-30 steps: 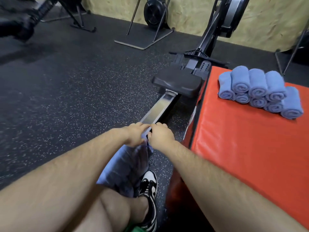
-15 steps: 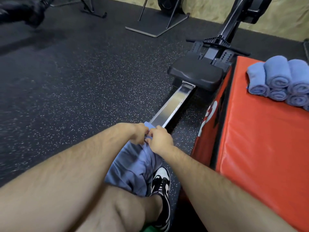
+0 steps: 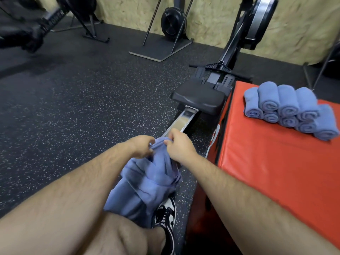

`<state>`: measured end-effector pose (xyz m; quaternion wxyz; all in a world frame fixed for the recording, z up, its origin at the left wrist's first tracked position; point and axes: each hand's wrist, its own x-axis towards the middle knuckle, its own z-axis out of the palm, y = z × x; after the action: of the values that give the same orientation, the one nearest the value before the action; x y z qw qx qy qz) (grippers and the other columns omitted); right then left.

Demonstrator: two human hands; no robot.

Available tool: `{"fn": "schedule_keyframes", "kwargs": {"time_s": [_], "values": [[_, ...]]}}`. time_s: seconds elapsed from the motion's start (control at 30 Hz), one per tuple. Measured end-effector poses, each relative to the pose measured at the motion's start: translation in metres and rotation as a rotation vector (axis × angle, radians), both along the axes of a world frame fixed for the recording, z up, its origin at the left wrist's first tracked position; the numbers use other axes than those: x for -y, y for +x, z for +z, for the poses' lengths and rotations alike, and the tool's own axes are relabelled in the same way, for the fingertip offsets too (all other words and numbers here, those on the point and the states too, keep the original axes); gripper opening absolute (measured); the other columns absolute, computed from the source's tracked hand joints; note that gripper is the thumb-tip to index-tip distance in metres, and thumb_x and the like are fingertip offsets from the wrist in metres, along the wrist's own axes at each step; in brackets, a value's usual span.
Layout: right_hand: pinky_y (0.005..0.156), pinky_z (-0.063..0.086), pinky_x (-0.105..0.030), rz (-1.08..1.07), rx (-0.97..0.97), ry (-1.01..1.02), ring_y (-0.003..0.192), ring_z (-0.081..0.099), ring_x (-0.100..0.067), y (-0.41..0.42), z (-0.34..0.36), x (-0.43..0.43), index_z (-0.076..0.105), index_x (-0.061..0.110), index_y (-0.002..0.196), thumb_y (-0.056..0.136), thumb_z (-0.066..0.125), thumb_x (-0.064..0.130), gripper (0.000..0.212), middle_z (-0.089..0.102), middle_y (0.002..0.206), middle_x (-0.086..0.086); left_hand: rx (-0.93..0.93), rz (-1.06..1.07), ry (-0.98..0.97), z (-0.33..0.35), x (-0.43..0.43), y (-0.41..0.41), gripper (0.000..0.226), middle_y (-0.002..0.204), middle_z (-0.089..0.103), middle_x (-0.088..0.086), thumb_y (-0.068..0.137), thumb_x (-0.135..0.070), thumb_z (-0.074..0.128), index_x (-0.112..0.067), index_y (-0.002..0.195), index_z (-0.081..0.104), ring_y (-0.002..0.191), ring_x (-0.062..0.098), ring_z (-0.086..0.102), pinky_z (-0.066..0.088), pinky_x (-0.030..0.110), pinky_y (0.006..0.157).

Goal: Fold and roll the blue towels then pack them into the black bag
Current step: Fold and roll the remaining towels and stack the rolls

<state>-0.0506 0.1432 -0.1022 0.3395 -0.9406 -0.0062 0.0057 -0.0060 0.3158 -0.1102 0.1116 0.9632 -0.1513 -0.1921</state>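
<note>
A loose blue towel (image 3: 149,184) hangs crumpled in front of me, above my knee and shoe. My left hand (image 3: 140,148) pinches its top edge on the left, and my right hand (image 3: 179,144) pinches the same edge close beside it. Several rolled blue towels (image 3: 287,109) lie stacked in two rows on the far part of the red padded box (image 3: 276,172) to my right. No black bag is in view.
A rowing machine with a black seat (image 3: 198,99) and metal rail (image 3: 184,120) runs ahead, just left of the red box. Gym stands and a flywheel (image 3: 173,23) line the back wall. My shoe (image 3: 165,216) rests on the speckled rubber floor (image 3: 82,107).
My hands have drawn slightly apart along the towel's top edge, showing more of it between them. The view has tilted up and right, bringing the whole stack of rolled towels back in.
</note>
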Motion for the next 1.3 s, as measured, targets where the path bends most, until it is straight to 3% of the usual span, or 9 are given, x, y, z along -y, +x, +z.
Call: {"fn": "schedule_keyframes", "kwargs": {"time_s": [0.23, 0.37, 0.47, 0.63, 0.77, 0.87, 0.97, 1.07, 1.3], "values": [[0.062, 0.037, -0.033, -0.016, 0.033, 0.093, 0.077, 0.056, -0.022, 0.01, 0.022, 0.018, 0.049, 0.017, 0.086, 0.089, 0.052, 0.014, 0.005, 0.058, 0.079, 0.002, 0.267, 0.047, -0.165, 0.025, 0.017, 0.001, 0.026, 0.069, 0.047, -0.004, 0.088, -0.012, 0.052, -0.022, 0.066, 0.04, 0.072, 0.026, 0.049, 0.033, 0.033, 0.06], [0.06, 0.034, -0.03, -0.007, -0.011, 0.064, 0.076, 0.055, -0.02, 0.012, 0.016, 0.014, 0.05, 0.018, 0.085, 0.088, 0.053, 0.014, 0.006, 0.059, 0.081, 0.002, 0.176, 0.059, -0.123, 0.013, 0.016, -0.003, 0.009, 0.086, 0.055, 0.003, 0.091, -0.017, 0.059, -0.016, 0.085, 0.053, 0.083, 0.029, 0.055, 0.038, 0.033, 0.066], [0.069, 0.04, -0.03, -0.008, -0.111, -0.014, 0.088, 0.057, -0.026, 0.008, -0.004, 0.008, 0.048, 0.018, 0.089, 0.089, 0.051, 0.013, 0.006, 0.061, 0.094, -0.005, 0.083, 0.074, -0.029, -0.003, 0.007, -0.006, 0.035, 0.115, 0.051, 0.009, 0.087, -0.021, 0.068, -0.009, 0.116, 0.052, 0.097, 0.028, 0.056, 0.042, 0.033, 0.077], [0.095, 0.044, -0.041, -0.055, -0.142, -0.267, 0.118, 0.045, -0.034, -0.002, -0.04, -0.005, 0.046, 0.012, 0.12, 0.088, 0.062, 0.017, 0.037, 0.043, 0.128, -0.013, -0.075, -0.015, 0.296, -0.015, -0.008, -0.015, 0.043, 0.105, 0.064, 0.015, 0.08, -0.034, 0.078, -0.006, 0.109, 0.064, 0.092, 0.031, 0.064, 0.05, 0.034, 0.073], [0.088, 0.048, -0.038, 0.133, -0.036, -0.254, 0.103, 0.055, -0.025, -0.006, -0.043, -0.026, 0.057, 0.029, 0.082, 0.079, 0.06, 0.016, 0.014, 0.06, 0.103, 0.0, -0.136, 0.032, 0.411, -0.03, -0.022, -0.013, 0.078, 0.121, 0.048, 0.009, 0.072, -0.043, 0.085, -0.011, 0.129, 0.043, 0.106, 0.029, 0.061, 0.054, 0.033, 0.082], [0.083, 0.051, -0.033, 0.29, -0.189, -0.23, 0.088, 0.062, -0.017, -0.01, -0.051, -0.048, 0.061, 0.033, 0.071, 0.077, 0.059, 0.023, 0.011, 0.066, 0.084, 0.008, -0.368, 0.032, 0.437, -0.037, -0.029, -0.016, 0.057, 0.119, 0.063, 0.007, 0.083, -0.036, 0.078, -0.012, 0.127, 0.053, 0.1, 0.023, 0.064, 0.054, 0.023, 0.062], [0.091, 0.044, -0.03, 0.381, -0.183, -0.255, 0.105, 0.058, -0.019, -0.014, -0.063, -0.064, 0.071, 0.027, 0.099, 0.082, 0.063, 0.026, 0.019, 0.068, 0.103, 0.002, -0.54, 0.046, 0.478, -0.049, -0.033, -0.02, 0.039, 0.123, 0.069, 0.009, 0.094, -0.029, 0.064, -0.006, 0.125, 0.061, 0.105, 0.022, 0.066, 0.054, 0.029, 0.085], [0.091, 0.042, -0.03, 0.363, -0.2, -0.264, 0.109, 0.057, -0.02, -0.017, -0.073, -0.07, 0.066, 0.019, 0.107, 0.078, 0.072, 0.035, 0.034, 0.065, 0.112, -0.002, -0.549, 0.052, 0.432, -0.06, -0.038, -0.019, 0.029, 0.122, 0.07, 0.004, 0.098, -0.023, 0.055, -0.008, 0.121, 0.064, 0.111, 0.021, 0.067, 0.052, 0.028, 0.09], [0.075, 0.051, -0.04, 0.242, -0.125, -0.058, 0.079, 0.064, -0.031, -0.014, -0.059, -0.067, 0.053, 0.022, 0.071, 0.088, 0.058, 0.026, 0.018, 0.069, 0.079, -0.006, -0.221, -0.001, 0.095, 0.0, -0.027, -0.012, 0.019, 0.071, 0.073, 0.001, 0.08, -0.032, 0.062, -0.014, 0.083, 0.065, 0.064, 0.018, 0.068, 0.054, 0.032, 0.064]]}}
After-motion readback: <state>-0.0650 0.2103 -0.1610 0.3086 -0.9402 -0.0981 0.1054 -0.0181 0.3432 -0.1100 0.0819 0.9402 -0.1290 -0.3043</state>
